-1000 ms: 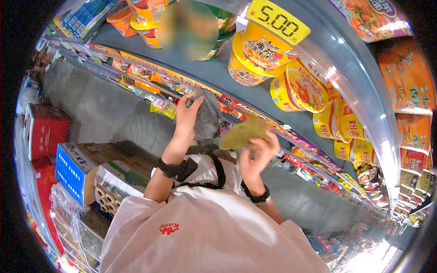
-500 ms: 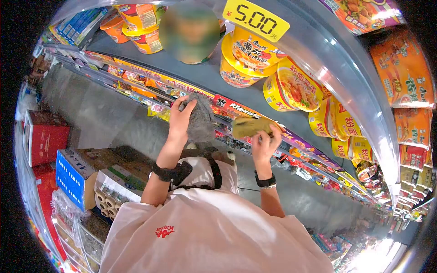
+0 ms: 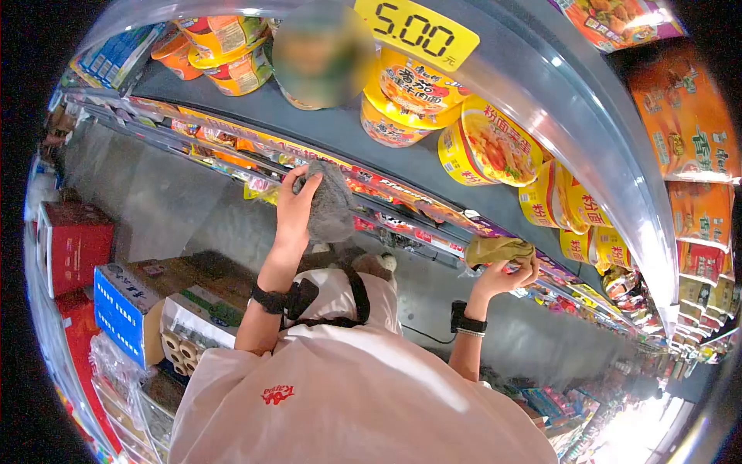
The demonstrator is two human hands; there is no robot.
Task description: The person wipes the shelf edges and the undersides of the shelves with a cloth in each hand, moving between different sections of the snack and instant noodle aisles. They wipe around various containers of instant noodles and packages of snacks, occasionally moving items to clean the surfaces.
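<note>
My left hand [image 3: 296,205] grips a bunched grey cloth [image 3: 332,205], which hangs beside the front edge of the shelf. Further right, my right hand [image 3: 506,277] has its fingers closed on a folded olive-brown cloth [image 3: 495,251]. That cloth lies against the shelf's front label strip [image 3: 433,205], though whether it presses on it is hard to tell. Above the strip, yellow instant noodle tubs [image 3: 488,147] and an orange-and-yellow noodle tub [image 3: 410,97] stand on the dark shelf [image 3: 325,131].
A yellow price tag [image 3: 417,35] hangs on the clear upper shelf edge. Orange noodle packets [image 3: 680,116] are at the right. Down on the left are a blue-sided carton [image 3: 120,313], a red box [image 3: 77,247] and crumpled clear plastic [image 3: 112,359]. Packaged snacks fill lower shelves.
My right hand has moved right and down along the shelf edge with the olive-brown cloth. My left hand, still holding the grey cloth, has shifted slightly left in view.
</note>
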